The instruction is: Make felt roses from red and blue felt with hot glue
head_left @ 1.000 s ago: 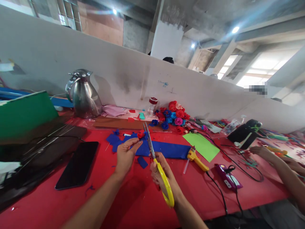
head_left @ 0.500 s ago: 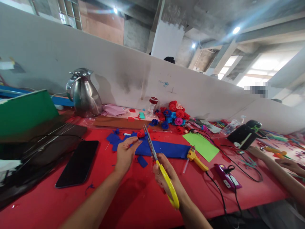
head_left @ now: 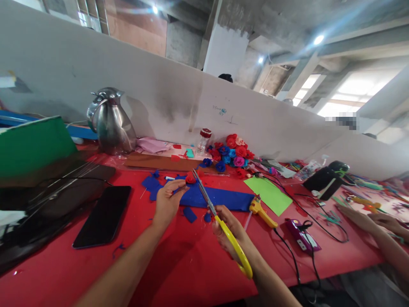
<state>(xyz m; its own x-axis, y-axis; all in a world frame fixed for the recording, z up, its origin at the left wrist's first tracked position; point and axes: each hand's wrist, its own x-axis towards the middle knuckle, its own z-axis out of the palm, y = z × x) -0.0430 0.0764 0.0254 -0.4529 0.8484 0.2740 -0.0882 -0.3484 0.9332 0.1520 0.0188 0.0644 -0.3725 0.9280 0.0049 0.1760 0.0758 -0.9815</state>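
My left hand (head_left: 169,202) pinches a small red paper rose (head_left: 191,177) between thumb and fingertips above the table. In my right hand (head_left: 231,232) is a pair of scissors (head_left: 209,202) with yellow handles, fingers closed round them. The blades point up and left, their tips right beside the rose; whether they touch it I cannot tell. Beneath both hands lies a strip of blue crepe paper (head_left: 226,199), with a small blue cut piece (head_left: 189,214) in front of it. A yellow glue gun (head_left: 263,214) rests at the strip's right end.
A bunch of paper roses (head_left: 234,154) and a red-lidded jar (head_left: 203,141) stand by the wall. Left are a phone (head_left: 104,216) and a steel jug (head_left: 113,123). Right are green paper (head_left: 270,196), a purple power strip (head_left: 303,236) with cables, and another person's hand (head_left: 356,215).
My right hand and the scissors' handles have shifted right, tilting the scissors further. A small blue piece now shows beside my right hand. The rose stays in my left hand.
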